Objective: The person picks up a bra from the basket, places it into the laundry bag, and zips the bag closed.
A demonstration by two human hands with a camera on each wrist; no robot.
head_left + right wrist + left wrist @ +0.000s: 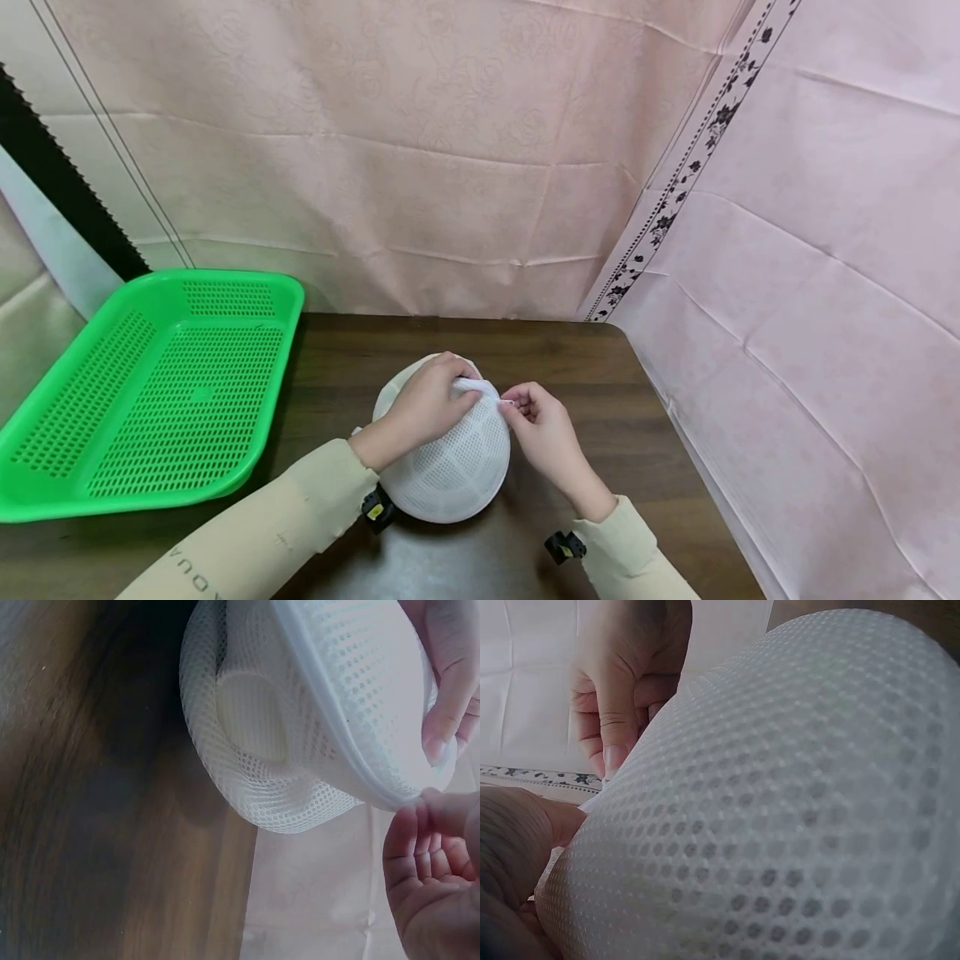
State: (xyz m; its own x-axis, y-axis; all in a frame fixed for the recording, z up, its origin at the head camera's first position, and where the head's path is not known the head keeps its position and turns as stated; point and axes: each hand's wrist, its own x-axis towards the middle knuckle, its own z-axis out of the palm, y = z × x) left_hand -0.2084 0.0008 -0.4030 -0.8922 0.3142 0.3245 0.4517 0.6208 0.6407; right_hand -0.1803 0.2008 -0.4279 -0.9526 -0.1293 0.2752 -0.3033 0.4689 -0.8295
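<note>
A round white mesh laundry bag [450, 471] sits above the wooden table in front of me. My left hand [423, 406] lies over its far part and grips the fabric near the rim between thumb and fingers. At the bag's right side, my right hand [542, 429] pinches a small white bit at the rim's end with thumb and index finger. The right wrist view shows a smooth white edging [330, 697] running along the mesh to those fingertips. Through the mesh there, a pale ribbed patch [251, 716] shows. Mesh fills most of the left wrist view.
A large green plastic basket [281, 367] with perforated sides stands on the left of the wooden table [600, 383]. Pinkish cloth [450, 167] hangs behind the table, and more cloth [810, 333] with a black floral border runs along the right side.
</note>
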